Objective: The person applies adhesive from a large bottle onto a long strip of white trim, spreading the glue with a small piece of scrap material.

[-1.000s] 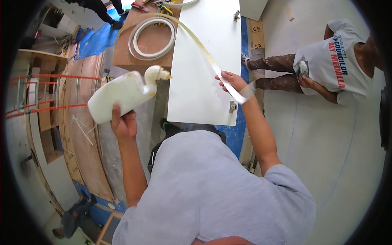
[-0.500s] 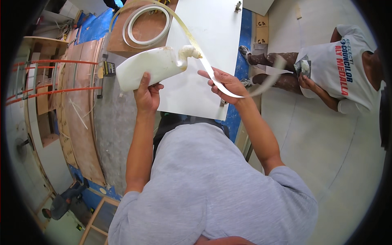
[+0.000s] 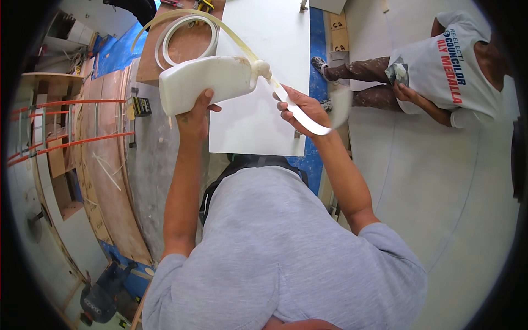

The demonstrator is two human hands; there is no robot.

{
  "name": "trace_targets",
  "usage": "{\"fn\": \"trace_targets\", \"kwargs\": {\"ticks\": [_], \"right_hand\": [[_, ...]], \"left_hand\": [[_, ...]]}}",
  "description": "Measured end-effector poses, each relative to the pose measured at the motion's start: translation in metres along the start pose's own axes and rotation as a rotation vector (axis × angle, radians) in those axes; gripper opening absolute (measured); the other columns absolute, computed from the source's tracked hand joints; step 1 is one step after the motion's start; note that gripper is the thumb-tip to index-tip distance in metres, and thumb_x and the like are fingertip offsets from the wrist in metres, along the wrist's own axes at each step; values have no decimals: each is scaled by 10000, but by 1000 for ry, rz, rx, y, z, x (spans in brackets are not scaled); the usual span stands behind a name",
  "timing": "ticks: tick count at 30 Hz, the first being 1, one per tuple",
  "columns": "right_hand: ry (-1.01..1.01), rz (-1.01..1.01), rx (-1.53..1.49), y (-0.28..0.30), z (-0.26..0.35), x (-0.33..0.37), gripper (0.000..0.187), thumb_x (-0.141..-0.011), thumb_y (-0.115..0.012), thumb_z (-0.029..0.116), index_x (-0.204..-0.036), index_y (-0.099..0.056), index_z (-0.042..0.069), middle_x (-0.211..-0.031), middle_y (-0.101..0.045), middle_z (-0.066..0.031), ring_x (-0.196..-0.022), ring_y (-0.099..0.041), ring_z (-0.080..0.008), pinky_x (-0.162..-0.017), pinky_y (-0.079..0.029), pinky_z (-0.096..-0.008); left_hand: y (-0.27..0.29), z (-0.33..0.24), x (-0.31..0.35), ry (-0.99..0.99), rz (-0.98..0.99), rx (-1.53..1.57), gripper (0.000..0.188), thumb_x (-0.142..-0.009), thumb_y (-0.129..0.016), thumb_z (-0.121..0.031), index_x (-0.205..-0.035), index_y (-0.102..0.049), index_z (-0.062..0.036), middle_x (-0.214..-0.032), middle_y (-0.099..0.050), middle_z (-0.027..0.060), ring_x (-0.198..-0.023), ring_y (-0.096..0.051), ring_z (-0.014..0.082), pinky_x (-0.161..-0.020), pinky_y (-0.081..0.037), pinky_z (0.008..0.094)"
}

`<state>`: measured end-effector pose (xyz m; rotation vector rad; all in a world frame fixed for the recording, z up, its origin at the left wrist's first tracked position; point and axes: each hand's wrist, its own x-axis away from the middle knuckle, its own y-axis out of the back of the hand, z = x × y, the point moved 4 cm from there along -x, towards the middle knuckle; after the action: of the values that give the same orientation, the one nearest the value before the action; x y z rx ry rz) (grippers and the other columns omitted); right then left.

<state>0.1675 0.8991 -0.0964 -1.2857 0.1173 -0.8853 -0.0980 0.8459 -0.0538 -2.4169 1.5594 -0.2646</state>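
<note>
My left hand (image 3: 195, 116) is closed round the lower side of a white plastic bottle (image 3: 206, 83), tipped on its side with the neck to the right. Its nozzle (image 3: 260, 69) is crusted with cream-coloured residue and meets a long thin edging strip (image 3: 236, 39). Further along, the strip's glossy white end curls past my right hand (image 3: 301, 106), whose fingers are closed on it near the nozzle. Toward the far left, the strip's yellowish stretch arcs back over a white coil (image 3: 214, 39). Both hands are above a white board (image 3: 253, 129).
The coil lies on a brown wooden surface (image 3: 151, 65) with hand tools at its far edge. Metal hinges (image 3: 303, 5) are on the board's right side. A co-worker (image 3: 445, 66) stands at the right, holding something small. An orange ladder (image 3: 71, 102) and wood sheets (image 3: 110, 165) are at left.
The bottle has turned a little, and its nozzle now sits against the strip with its bend less visible. The strip's loose end has swung. The whole view has shifted slightly.
</note>
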Motion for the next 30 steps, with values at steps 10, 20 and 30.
{"fn": "trace_targets", "kwargs": {"ticks": [10, 20, 30], "right_hand": [[-19, 23, -160, -6, -4, -1, 366, -1074, -446, 204, -1358, -408, -23, -1105, -528, -140, -811, -526, -164, -606, -507, -243], [14, 64, -187, -8, -2, 2, 413, -1086, -400, 223, -1422, -359, -14, -1119, -518, -150, -820, -509, -162, -617, -494, -257], [17, 53, -215, -9, -1, 4, 394, -1087, -389, 205, -1410, -365, -19, -1121, -515, -155, -814, -502, -160, -607, -487, -257]], "left_hand": [[-1, -14, -13, -3, 8, -75, 471, -846, -770, -136, -1263, -575, -38, -1098, -660, 89, -940, -662, 176, -560, -589, 293], [-10, -24, -20, -44, 59, -72, 440, -846, -772, -127, -1231, -589, -16, -1080, -658, 101, -878, -675, 179, -548, -593, 284], [-23, -31, -16, -59, 79, -45, 459, -846, -778, -152, -1233, -577, -8, -1051, -652, 99, -889, -669, 178, -553, -601, 276]]}}
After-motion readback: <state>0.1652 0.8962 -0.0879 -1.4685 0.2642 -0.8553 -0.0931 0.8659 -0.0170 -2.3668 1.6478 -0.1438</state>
